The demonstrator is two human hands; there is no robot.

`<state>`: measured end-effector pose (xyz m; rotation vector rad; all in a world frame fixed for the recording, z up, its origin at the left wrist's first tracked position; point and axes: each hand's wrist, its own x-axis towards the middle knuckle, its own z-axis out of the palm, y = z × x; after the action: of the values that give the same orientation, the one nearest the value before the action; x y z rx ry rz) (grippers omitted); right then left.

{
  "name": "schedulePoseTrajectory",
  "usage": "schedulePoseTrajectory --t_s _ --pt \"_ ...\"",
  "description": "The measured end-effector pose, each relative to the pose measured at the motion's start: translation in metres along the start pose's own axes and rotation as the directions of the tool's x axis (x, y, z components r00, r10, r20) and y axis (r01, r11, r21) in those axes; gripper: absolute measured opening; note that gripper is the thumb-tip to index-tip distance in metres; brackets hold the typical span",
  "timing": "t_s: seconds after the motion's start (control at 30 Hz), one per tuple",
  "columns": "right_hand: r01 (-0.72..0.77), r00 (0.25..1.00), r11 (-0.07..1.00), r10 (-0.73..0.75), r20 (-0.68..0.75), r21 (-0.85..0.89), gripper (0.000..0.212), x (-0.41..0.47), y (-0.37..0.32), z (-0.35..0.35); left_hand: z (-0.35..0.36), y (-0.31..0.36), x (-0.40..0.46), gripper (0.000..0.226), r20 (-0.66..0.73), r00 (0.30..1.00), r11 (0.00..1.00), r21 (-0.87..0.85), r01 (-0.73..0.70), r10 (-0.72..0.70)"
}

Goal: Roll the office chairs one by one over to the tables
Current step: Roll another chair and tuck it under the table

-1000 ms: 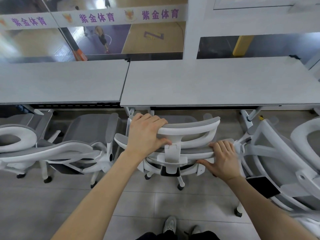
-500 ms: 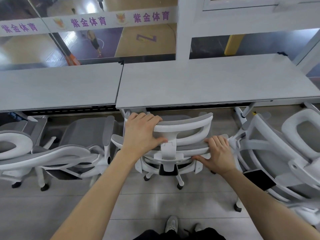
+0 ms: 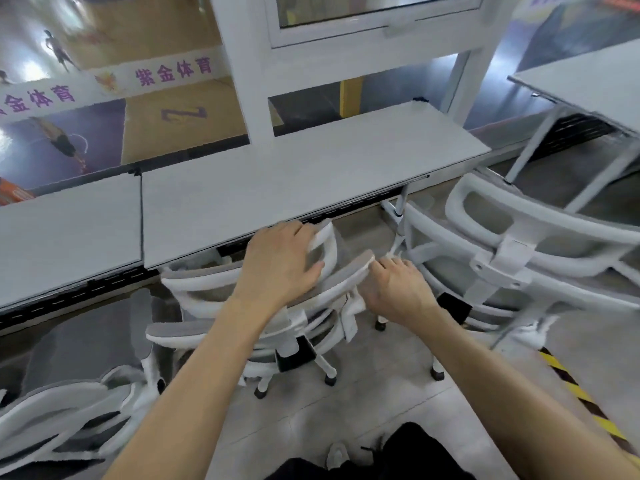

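Note:
A white office chair (image 3: 214, 289) with grey mesh stands pushed against the front edge of the grey table (image 3: 277, 188), its seat under the top. My left hand (image 3: 280, 263) grips the right end of its headrest, fingers curled over the top. My right hand (image 3: 398, 289) holds the right end of the chair's backrest rim just below. The view is blurred.
Another white chair (image 3: 526, 251) stands close on the right, a third (image 3: 65, 420) at the lower left. A second table (image 3: 65, 223) adjoins on the left; a third table (image 3: 588, 77) is at the far right. Yellow-black tape (image 3: 581, 400) marks the floor.
The view has swung right and tilted. The chair has rolled further under the table. My left hand has slid to the headrest's right end and my right hand to the backrest's right end.

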<state>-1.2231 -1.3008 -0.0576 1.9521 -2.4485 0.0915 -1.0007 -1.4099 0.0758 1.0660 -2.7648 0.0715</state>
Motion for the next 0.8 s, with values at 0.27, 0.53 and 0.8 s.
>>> schedulePoseTrajectory --t_s 0.27,0.53,0.8 --pt "-0.502 0.852 0.862 0.506 0.132 -0.070 0.034 -0.097 0.106 -0.030 0.018 0.095 0.082 0.054 0.040 0.937 0.937 0.046 -0.348 0.346" --pt "-0.761 0.641 0.645 0.765 -0.068 0.070 0.048 -0.164 0.211 -0.024 0.051 0.219 0.158 0.065 -0.067 0.830 0.832 0.002 -0.555 0.553" --pt "-0.711 0.684 0.695 0.719 -0.123 0.109 0.099 -0.165 0.315 0.026 0.100 0.284 0.243 0.082 -0.100 0.836 0.839 -0.009 -0.544 0.540"
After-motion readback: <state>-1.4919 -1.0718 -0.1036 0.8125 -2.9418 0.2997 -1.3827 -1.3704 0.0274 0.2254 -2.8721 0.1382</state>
